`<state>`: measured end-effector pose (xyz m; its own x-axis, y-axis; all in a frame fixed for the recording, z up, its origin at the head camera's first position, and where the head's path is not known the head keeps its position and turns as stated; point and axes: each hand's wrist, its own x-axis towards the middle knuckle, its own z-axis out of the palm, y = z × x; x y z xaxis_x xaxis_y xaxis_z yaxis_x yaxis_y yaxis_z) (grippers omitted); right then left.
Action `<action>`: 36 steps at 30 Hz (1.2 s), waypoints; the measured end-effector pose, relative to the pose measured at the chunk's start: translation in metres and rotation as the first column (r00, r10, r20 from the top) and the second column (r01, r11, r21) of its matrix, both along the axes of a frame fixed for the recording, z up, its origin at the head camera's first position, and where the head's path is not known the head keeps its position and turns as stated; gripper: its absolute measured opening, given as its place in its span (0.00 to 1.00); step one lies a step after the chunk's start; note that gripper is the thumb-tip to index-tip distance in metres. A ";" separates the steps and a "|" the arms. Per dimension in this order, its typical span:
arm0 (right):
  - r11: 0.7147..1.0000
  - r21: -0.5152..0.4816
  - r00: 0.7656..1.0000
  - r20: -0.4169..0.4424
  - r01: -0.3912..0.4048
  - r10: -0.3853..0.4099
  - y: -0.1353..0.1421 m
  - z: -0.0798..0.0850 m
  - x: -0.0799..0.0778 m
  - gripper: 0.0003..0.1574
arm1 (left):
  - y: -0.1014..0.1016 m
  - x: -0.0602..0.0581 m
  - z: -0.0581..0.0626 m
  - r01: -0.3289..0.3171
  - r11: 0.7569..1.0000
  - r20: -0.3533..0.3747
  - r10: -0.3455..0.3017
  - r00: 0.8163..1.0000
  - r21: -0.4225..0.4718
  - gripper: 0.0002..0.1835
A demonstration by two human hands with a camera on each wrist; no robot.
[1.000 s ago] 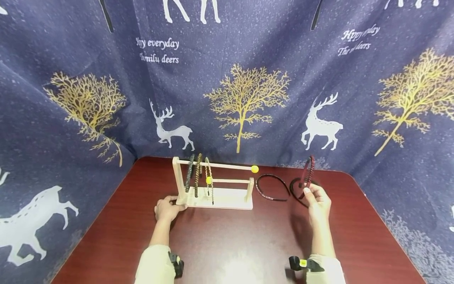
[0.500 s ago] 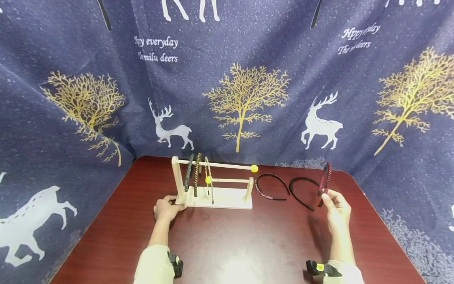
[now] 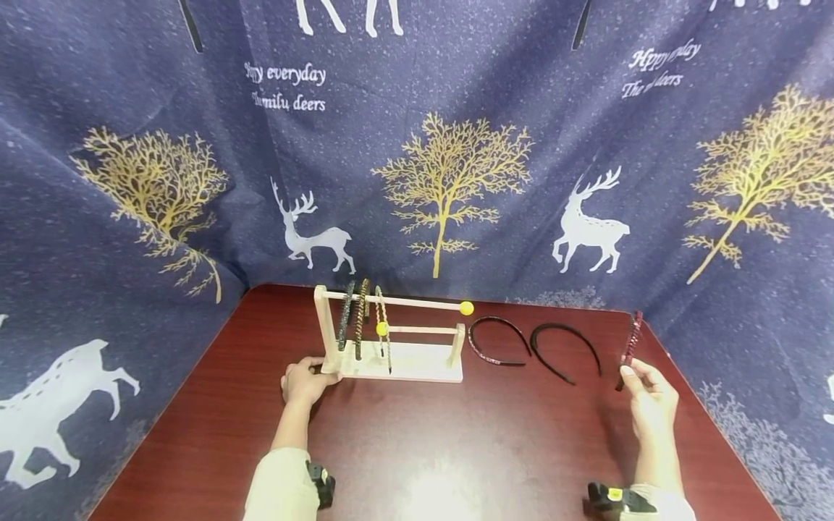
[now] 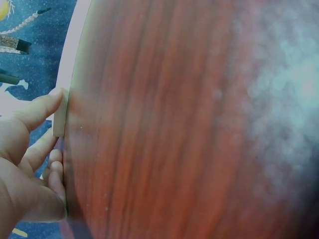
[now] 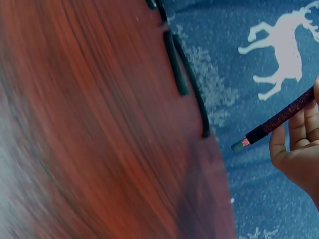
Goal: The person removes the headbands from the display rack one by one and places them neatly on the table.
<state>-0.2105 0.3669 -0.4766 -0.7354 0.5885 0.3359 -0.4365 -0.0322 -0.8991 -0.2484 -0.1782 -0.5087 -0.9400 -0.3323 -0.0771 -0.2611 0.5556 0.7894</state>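
Observation:
My right hand pinches a dark red headband near one end and holds it upright at the table's right side. In the right wrist view the same headband shows a dark tip, and its upper part runs out of frame. My left hand grips the left end of a pale wooden headband stand; in the left wrist view my thumb and fingers pinch the corner of its base. On the stand's upper rod hang a dark headband, a brown-gold headband and a cream braided headband.
A headband with a patterned band and a plain black headband lie on the dark red table, right of the stand. Yellow balls cap the rods. A blue printed cloth hangs behind the table.
My right hand has moved to the right with the red headband, away from the black headband, and the red one now appears nearly edge-on. My left hand stays on the stand.

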 end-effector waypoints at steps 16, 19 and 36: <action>0.987 0.137 0.978 0.180 0.079 -0.104 0.077 -0.044 -0.024 0.08 | -0.001 0.000 0.000 0.001 1.000 0.000 -0.001 1.000 -0.011 0.31; 0.973 0.214 0.950 0.275 0.088 -0.147 0.056 -0.015 -0.011 0.08 | -0.001 0.000 -0.001 0.006 1.000 0.000 -0.006 1.000 -0.012 0.31; 0.874 0.484 0.877 0.438 -0.046 -0.196 0.061 -0.017 -0.026 0.17 | 0.000 -0.001 -0.001 -0.006 1.000 0.012 0.006 1.000 -0.004 0.31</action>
